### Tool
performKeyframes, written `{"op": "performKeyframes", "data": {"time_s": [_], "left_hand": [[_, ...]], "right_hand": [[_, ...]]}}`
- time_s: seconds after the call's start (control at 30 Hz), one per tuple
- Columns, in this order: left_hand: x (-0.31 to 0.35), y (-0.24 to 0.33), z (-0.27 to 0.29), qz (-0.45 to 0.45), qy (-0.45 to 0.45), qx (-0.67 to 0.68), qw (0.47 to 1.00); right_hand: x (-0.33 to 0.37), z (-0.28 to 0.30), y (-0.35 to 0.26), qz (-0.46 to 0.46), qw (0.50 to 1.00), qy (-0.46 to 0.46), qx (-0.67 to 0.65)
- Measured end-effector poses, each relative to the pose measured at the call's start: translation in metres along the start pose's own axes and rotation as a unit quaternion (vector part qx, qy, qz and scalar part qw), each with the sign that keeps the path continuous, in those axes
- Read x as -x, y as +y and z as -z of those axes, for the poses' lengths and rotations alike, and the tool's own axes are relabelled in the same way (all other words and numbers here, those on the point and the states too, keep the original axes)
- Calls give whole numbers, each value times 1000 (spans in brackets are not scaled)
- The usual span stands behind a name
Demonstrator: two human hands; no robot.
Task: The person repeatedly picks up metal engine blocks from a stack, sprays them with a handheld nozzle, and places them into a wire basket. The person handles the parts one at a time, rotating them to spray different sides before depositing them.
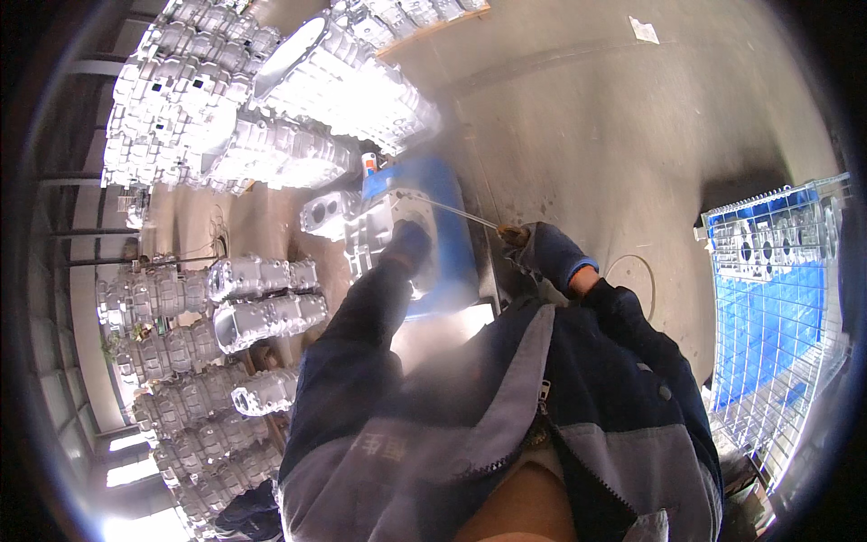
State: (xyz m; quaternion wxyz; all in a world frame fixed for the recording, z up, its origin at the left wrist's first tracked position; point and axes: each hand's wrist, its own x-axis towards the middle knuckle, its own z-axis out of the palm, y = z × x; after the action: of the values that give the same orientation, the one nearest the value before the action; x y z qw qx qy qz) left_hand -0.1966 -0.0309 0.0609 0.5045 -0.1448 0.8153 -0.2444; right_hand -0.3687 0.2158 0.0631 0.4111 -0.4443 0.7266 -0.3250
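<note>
A silvery metal casting with holes along its flange (368,237) rests on a blue support (456,244) in front of me. My left hand (411,242), in a dark blue glove, lies against this casting; its fingers are blurred and hidden at the casting's opening. To the right, my right hand (549,251), also gloved, is closed round the brass-coloured end of a long thin metal tube (470,216). The tube points left, and its far end reaches the casting's upper edge. What the palm covers of the tube's grip is hidden.
Stacks of similar housings (181,99) rise at the far left, with more rows (271,322) at the left. A wire mesh cage (768,316) with blue sheeting and castings stands at the right. A thin looped hose (652,280) lies beyond my right forearm. White paper (644,30) lies on the floor.
</note>
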Motion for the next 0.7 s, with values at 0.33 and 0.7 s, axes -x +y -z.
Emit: {"op": "performKeyframes", "data": {"time_s": [0.33, 0.7], "left_hand": [[-19, -1, -7, 6, -19, 33, 999], [-36, 4, -54, -24, 61, 19, 998]], "right_hand": [[3, 7, -19, 14, 999, 41, 13], [4, 7, -24, 0, 999, 44, 0]]}}
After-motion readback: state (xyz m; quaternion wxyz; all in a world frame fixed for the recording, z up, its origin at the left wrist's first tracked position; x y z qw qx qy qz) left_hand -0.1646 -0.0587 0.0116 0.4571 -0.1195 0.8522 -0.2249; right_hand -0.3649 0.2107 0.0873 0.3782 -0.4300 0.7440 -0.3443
